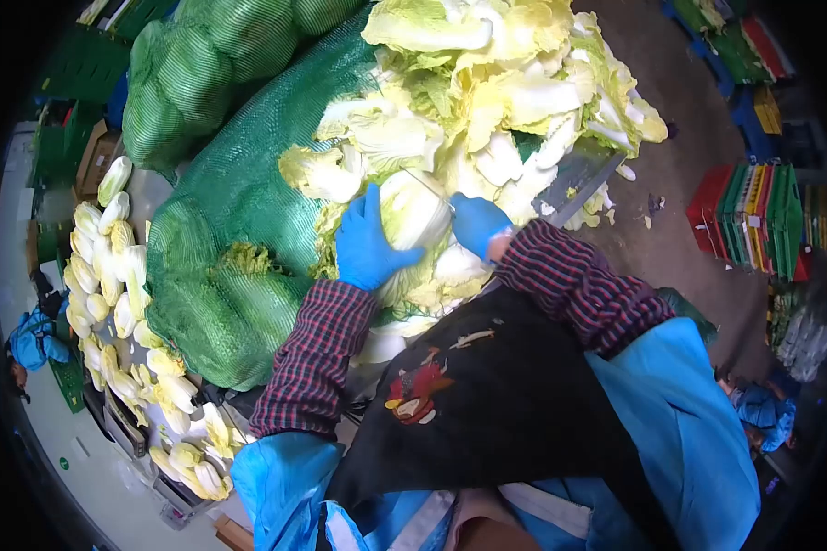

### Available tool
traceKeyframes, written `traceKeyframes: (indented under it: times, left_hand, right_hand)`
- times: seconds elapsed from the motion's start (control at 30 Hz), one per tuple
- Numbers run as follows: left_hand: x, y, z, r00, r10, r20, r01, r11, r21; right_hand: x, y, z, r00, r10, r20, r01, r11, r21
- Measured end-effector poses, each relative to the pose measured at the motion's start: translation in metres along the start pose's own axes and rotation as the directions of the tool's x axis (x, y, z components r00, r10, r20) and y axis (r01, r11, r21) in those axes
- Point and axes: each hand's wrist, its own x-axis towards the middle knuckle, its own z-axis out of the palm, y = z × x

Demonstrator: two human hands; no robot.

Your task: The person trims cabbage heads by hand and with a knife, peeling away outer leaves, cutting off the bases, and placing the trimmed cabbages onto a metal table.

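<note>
A Chinese cabbage [410, 213] lies in front of me with its pale base toward the right. My left hand [368, 246] presses on its left side, thumb stretched across the near part and fingers along the far side. At the base end, my right hand [478, 226] is closed in a fist around what looks like a small knife [426, 182]; only a thin straight edge shows and the handle is hidden. Loose outer leaves [496, 87] are heaped beyond and to the right. A green mesh sack [248, 174] with cabbages lies just left of my left hand.
Trimmed cabbages [110, 266] cover a surface at the far left. Another full mesh sack [202, 64] stands at the back left. A metal edge [579, 188] borders the leaf heap. Stacked coloured crates [749, 220] stand on the floor at right. Other people in blue are at both sides.
</note>
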Motion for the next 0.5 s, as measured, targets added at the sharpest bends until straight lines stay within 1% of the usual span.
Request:
traceKeyframes:
  times: [0.03,0.1,0.17,0.23,0.27,0.3,0.33,0.37,0.43,0.5]
  left_hand:
    - [-0.001,-0.001,0.0,1.0,-0.001,0.003,0.001,1.0,-0.003]
    - [0.003,-0.003,0.001,0.999,0.011,0.053,-0.015,0.998,0.066]
    - [0.002,0.001,0.003,0.999,0.001,0.051,-0.004,0.998,0.058]
    - [0.006,0.001,-0.002,0.998,-0.038,0.047,0.037,0.999,0.013]
    - [0.006,-0.002,-0.002,0.998,-0.038,0.042,0.037,0.999,0.015]
    - [0.006,-0.008,0.0,1.0,0.02,0.02,-0.02,1.0,0.003]
    - [0.006,-0.012,0.001,0.997,0.076,0.001,-0.076,0.997,-0.013]
    - [0.008,-0.012,0.002,0.997,0.077,0.005,-0.077,0.997,-0.018]
    - [0.007,-0.011,0.004,0.999,0.052,-0.013,-0.053,0.998,-0.024]
    - [0.004,-0.016,0.008,0.997,0.063,-0.041,-0.065,0.996,-0.056]
  right_hand:
    - [-0.011,-0.002,-0.006,1.0,0.003,0.003,-0.003,1.0,-0.001]
    - [-0.022,-0.001,-0.017,0.987,0.087,0.132,-0.077,0.994,-0.077]
    - [-0.015,0.013,0.0,0.983,0.077,0.165,-0.069,0.996,-0.052]
    - [0.008,0.019,0.025,0.997,0.072,0.037,-0.068,0.994,-0.089]
    - [0.007,0.007,0.011,0.987,0.125,0.103,-0.114,0.988,-0.102]
    - [0.001,0.003,0.003,0.987,0.127,0.099,-0.117,0.988,-0.099]
    - [-0.008,0.004,-0.005,0.985,0.094,0.141,-0.081,0.992,-0.093]
    - [-0.011,0.005,-0.009,0.981,0.06,0.186,-0.044,0.995,-0.089]
    - [-0.001,0.021,0.013,0.981,0.058,0.184,-0.044,0.996,-0.079]
    - [0.02,0.033,0.043,0.989,0.097,0.116,-0.08,0.987,-0.141]
